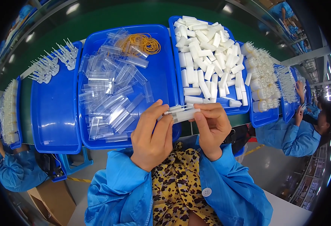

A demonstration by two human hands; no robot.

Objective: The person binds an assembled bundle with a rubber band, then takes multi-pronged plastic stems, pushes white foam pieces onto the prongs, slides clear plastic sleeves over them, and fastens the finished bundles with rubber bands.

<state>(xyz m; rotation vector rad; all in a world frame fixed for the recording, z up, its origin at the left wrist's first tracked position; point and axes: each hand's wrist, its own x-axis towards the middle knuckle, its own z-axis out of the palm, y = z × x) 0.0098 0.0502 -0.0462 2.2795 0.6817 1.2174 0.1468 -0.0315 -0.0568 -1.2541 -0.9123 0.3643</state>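
Just beyond the near edge of the trays, both my hands work close together at chest height. My left hand (150,137) pinches a white piece with several thin prongs (174,109) between thumb and fingers. My right hand (213,130) grips a smooth white block (187,115) at its right end, thumb on the near side. The block lies along the prongs, just below them; whether the two are joined I cannot tell. Behind my right hand, similar white blocks (214,56) fill a blue tray (175,56).
Clear plastic sleeves (112,90) and yellow rubber bands (144,43) lie in a blue tray (160,83). Left of it, another blue tray (56,116) holds white pronged pieces (46,67). Banded white bundles (263,83) stand at right, near a co-worker in a blue sleeve (301,139).
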